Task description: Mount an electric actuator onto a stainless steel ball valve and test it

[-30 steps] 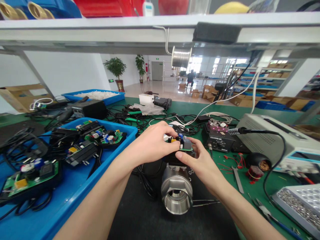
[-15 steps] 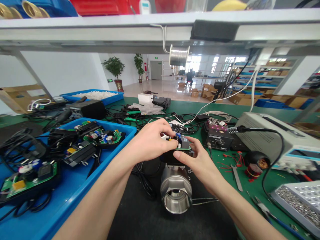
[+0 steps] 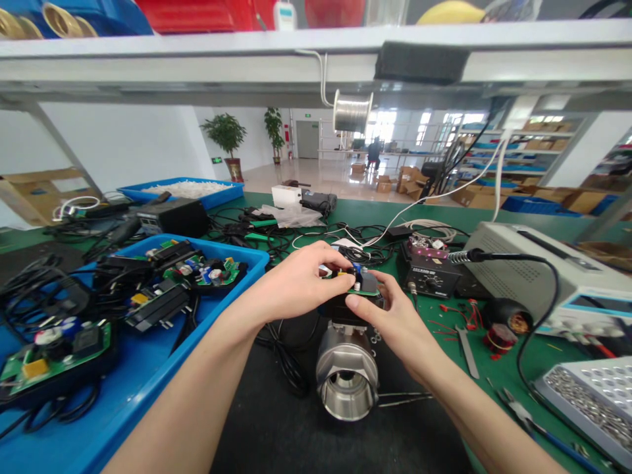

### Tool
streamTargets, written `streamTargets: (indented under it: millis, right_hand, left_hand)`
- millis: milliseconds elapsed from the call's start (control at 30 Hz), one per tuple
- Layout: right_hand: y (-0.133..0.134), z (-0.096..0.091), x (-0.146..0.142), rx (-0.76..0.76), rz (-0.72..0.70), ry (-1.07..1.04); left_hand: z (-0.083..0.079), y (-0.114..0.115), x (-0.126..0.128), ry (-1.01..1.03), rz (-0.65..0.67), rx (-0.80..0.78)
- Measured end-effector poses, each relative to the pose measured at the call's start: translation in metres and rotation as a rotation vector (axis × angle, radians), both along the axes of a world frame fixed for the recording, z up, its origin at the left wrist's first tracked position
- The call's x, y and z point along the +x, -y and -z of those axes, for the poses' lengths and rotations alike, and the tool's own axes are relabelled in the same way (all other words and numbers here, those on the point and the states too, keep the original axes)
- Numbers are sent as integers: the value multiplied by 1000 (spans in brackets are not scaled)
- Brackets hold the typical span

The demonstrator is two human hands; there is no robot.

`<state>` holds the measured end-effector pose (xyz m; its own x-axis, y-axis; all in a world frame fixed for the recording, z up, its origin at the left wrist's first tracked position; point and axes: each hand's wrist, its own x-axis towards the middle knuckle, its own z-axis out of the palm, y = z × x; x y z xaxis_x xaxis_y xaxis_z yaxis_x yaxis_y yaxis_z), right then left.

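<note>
Fingers of the left hand (image 3: 299, 280), seen from the head camera, pinch almost together on the circuit board (image 3: 366, 283); the right hand (image 3: 395, 319), thumb and fingers partly spread, grips its right side. The board sits above a black housing (image 3: 336, 307), behind the steel fitting (image 3: 348, 359), right of the blue tray (image 3: 131, 398).

Electronics assembly workshop in a large hall. Evidence: green worktop (image 3: 375, 207); soldering iron (image 3: 476, 255) and control unit (image 3: 429, 280); hanging spool of solder wire (image 3: 352, 112); bench power supply (image 3: 521, 280); wire cutters (image 3: 518, 409); blue tray (image 3: 131, 388) of populated circuit boards (image 3: 59, 349); overhead shelf (image 3: 197, 43) bearing brass-coloured fittings (image 3: 72, 21). Beyond: glossy floor (image 3: 316, 172), stocked storage racks (image 3: 530, 153), opened cardboard boxes (image 3: 409, 178).
</note>
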<state>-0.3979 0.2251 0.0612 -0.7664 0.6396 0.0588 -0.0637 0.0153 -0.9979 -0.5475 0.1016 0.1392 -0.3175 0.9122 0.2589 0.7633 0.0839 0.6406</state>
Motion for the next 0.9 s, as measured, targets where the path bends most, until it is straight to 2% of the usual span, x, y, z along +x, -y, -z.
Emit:
streamTargets:
  millis: [133, 333, 433, 600, 700, 767, 833, 900]
  right_hand:
    - [-7, 2, -1, 58, 1, 32]
    - [-14, -8, 5, 96, -80, 118]
    - [-22, -15, 13, 147, -154, 186]
    - [-39, -32, 33, 397, -211, 171]
    - [-42, -46, 44, 445, -235, 137]
    - [-41, -54, 48, 535, -177, 133]
    - [-38, -60, 51, 686, -84, 149]
    - [-34, -64, 54, 785, -56, 163]
  left_hand:
    - [2, 5, -7, 155, 119, -48]
    - [15, 0, -14, 192, 163, -138]
    - [16, -3, -11, 166, 129, -169]
    - [8, -5, 4, 93, 193, -193]
    - [5, -4, 10, 39, 226, -188]
    - [5, -2, 11, 13, 243, -202]
    - [4, 0, 11, -25, 269, -227]
    - [2, 2, 13, -69, 297, -246]
